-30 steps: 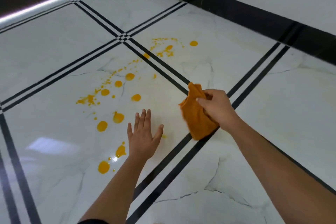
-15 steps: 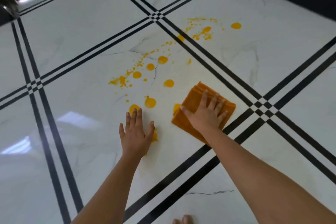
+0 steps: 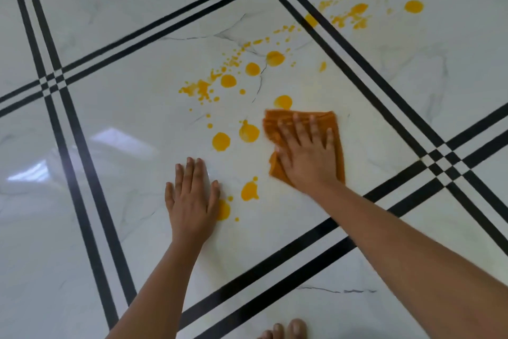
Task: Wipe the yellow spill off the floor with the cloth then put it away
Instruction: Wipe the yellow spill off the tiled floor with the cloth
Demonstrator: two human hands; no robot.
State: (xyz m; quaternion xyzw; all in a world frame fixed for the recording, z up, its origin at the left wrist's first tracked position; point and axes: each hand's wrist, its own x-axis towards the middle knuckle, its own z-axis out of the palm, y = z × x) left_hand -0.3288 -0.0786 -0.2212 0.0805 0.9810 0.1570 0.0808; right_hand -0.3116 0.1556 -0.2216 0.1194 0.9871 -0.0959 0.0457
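An orange cloth (image 3: 325,118) lies flat on the white marble floor, pressed down by my right hand (image 3: 305,154) with fingers spread on top of it. The yellow spill (image 3: 248,132) is a trail of drops and splatter running from beside my hands up to the far right, where more splatter (image 3: 354,12) crosses the black tile lines. My left hand (image 3: 192,195) rests flat on the floor, palm down, holding nothing. Its right edge touches a yellow drop (image 3: 223,209). Another drop (image 3: 249,190) lies between my two hands.
Glossy white tiles (image 3: 110,146) with paired black border lines (image 3: 90,201) fill the view. Bare toes (image 3: 286,329) show at the bottom edge. Light glare reflects on the floor at the left.
My right hand brought the cloth down from the air onto the floor and slid it left toward the drops. The camera view leaned forward and lower. My left hand stayed planted.
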